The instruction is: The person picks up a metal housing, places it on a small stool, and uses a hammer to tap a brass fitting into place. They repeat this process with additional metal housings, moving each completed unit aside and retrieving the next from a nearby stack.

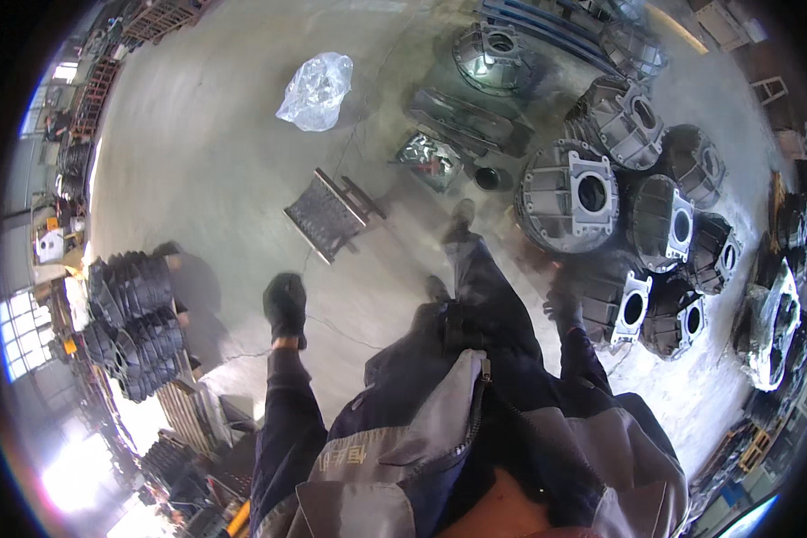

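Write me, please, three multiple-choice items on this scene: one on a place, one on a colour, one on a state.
1. Where does the clear plastic bag lie?
A. on the bare floor, apart from the metal housings
B. on top of a housing
C. in a hand

2. What colour is the glove on the left hand?
A. white
B. black
C. orange

3. What does the left hand hold?
A. a housing
B. the bag
C. nothing

Answers: 1 A, the bag sits alone on concrete; 2 B, the glove is plainly black; 3 C, the hand hangs above the floor with nothing in it.
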Available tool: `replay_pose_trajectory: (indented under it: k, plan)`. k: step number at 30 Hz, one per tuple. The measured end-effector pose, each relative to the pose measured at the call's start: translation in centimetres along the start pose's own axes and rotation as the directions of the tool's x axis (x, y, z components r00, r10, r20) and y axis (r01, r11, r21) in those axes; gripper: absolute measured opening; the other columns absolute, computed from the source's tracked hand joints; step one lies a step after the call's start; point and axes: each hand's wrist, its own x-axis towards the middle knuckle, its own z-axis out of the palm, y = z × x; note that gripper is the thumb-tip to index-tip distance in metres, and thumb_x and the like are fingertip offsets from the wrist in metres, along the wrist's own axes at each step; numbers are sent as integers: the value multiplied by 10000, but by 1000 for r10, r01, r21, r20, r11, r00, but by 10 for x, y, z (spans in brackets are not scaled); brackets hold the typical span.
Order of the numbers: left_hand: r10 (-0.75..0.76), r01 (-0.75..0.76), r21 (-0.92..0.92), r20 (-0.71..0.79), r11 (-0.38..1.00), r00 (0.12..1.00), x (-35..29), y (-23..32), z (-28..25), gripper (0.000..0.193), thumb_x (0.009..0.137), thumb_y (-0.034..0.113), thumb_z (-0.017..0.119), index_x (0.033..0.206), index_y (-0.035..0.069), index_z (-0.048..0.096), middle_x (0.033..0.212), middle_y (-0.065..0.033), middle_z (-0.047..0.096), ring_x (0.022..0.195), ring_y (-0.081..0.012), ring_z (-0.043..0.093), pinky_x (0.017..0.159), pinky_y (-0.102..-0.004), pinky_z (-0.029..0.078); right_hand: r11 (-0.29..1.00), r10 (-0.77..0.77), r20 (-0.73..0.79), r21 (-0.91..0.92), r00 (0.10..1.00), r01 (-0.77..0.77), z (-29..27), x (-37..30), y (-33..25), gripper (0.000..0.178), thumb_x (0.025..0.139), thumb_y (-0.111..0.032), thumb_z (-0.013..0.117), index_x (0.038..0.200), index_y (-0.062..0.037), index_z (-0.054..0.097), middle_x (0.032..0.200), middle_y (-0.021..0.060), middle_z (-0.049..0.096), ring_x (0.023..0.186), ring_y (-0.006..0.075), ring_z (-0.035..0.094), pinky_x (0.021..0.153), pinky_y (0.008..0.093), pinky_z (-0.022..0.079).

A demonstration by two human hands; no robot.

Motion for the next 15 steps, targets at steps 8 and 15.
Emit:
replay_pose_trajectory:
  k: [8, 15]
  plan:
    - [105, -131, 230, 123, 964, 987, 163, 52, 37, 159, 876, 208, 671, 840, 69, 740, 830, -188, 719, 779, -416, 695, 704, -475, 547, 938, -251, -84, -266, 964, 221, 84, 124, -133, 292, 959, -301, 689, 1060, -29, 728, 793, 80, 727, 690, 189, 680, 632, 340, 548]
    - [-197, -63, 498, 452, 865, 870, 185, -67, 58, 299, 876, 338, 589, 810, 96, 750, 876, -203, 737, 841, -427, 711, 739, -543, 557, 529, -677, 40, -667, 735, 524, 123, 202, -331, 307, 926, -145, 642, 1214, -64, 711, 1057, 119, 742, 933, 287, 713, 844, 368, 558]
